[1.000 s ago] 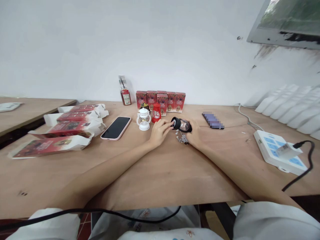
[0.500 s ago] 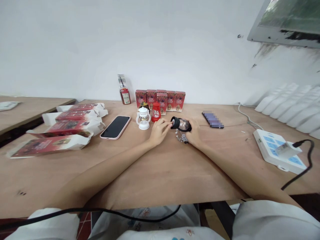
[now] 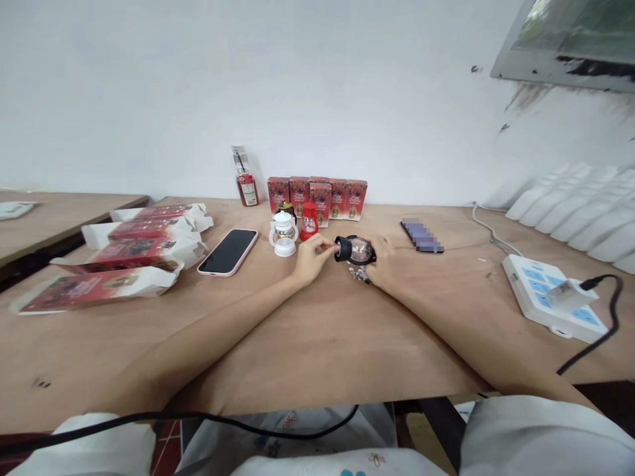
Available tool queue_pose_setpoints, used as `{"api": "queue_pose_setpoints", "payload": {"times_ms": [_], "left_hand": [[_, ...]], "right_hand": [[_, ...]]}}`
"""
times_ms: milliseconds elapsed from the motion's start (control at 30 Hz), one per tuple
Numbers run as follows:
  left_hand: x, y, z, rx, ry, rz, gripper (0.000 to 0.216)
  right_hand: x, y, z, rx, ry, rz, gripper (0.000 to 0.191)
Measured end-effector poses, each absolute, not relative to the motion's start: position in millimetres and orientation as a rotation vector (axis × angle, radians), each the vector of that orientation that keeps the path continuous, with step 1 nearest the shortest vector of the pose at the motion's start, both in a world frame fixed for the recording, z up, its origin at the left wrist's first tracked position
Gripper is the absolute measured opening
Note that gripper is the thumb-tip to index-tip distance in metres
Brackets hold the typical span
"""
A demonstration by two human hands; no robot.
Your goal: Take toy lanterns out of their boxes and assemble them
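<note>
A small black lantern (image 3: 360, 250) with a clear globe lies on its side in the air, its round base turned to the left. My right hand (image 3: 383, 266) is closed around its top end; the fingers there are slightly blurred. At the base, the thumb and fingertips of my left hand (image 3: 311, 260) are pinched together; whatever they hold is too small to make out. Several small silvery round pieces (image 3: 359, 273) lie on the table just under the lantern. Left of them stand a white lantern (image 3: 284, 233), a red lantern (image 3: 309, 222) and a dark lantern (image 3: 286, 208).
Red boxes (image 3: 338, 199) stand by the wall beside a bottle (image 3: 247, 188). Opened red-and-white cartons (image 3: 104, 287) lie at left near a pink-edged phone (image 3: 229, 252). A dark phone (image 3: 421, 237), a power strip (image 3: 550, 297) with cables and white objects (image 3: 585, 205) are at right.
The black lantern has shifted slightly left and turned more level, its base facing my left fingertips. My left hand stays pinched at the base, while the right fingers have moved around the top.
</note>
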State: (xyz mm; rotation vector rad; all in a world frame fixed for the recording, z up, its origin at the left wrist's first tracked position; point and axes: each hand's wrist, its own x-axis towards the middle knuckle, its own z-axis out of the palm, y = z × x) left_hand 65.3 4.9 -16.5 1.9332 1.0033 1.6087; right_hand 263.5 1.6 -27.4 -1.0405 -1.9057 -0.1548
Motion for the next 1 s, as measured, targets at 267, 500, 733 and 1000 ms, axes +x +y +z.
{"api": "queue_pose_setpoints", "payload": {"times_ms": [267, 500, 733, 1000], "left_hand": [[65.5, 8.8, -15.5, 1.680, 1.023, 1.405, 0.014], [65.4, 11.3, -16.7, 1.517, 0.982, 1.384, 0.012], [65.4, 10.9, -16.5, 1.521, 1.005, 1.377, 0.009], [65.0, 10.1, -16.6, 1.570, 1.028, 1.380, 0.005]], "right_hand": [[262.8, -2.0, -24.3, -1.092, -1.918, -0.246, 0.053], [261.9, -3.6, -24.6, -1.093, -1.916, -0.324, 0.056], [261.2, -3.9, -25.1, -1.092, -1.910, -0.341, 0.056], [261.2, -3.0, -26.1, -1.083, -1.921, -0.351, 0.055]]}}
